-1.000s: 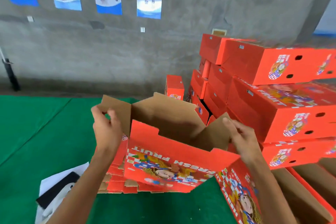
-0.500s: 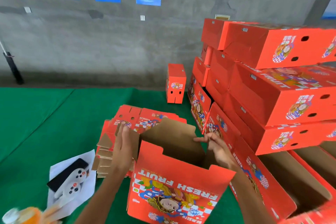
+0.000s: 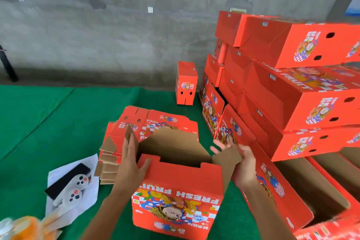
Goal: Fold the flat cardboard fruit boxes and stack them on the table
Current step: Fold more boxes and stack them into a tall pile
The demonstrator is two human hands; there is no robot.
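The box (image 3: 176, 195) being folded stands upright on the green bench (image 3: 48, 122) directly between the two hands, open end up, its printed front facing the person. The left hand (image 3: 131, 163) lies flat with straight fingers against the box's left end, thumb hooked over the front panel's top edge. The right hand (image 3: 243, 163) grips the brown side flap (image 3: 227, 159) at the right end, fingers curled behind it and thumb in front; that flap stands up and leans slightly outward. The box's long axis runs from one hand to the other, so each hand is at its own end flap, and the right one looks nearer to folding its flap inward.

Beyond the left hand's fingertips lies the pile of flat boxes (image 3: 153, 124); past the right hand rises the stack of folded boxes (image 3: 292, 103), cut off by the frame edge. The box's inside bottom is hidden by the front panel, and the left end flap is largely covered by the left hand.
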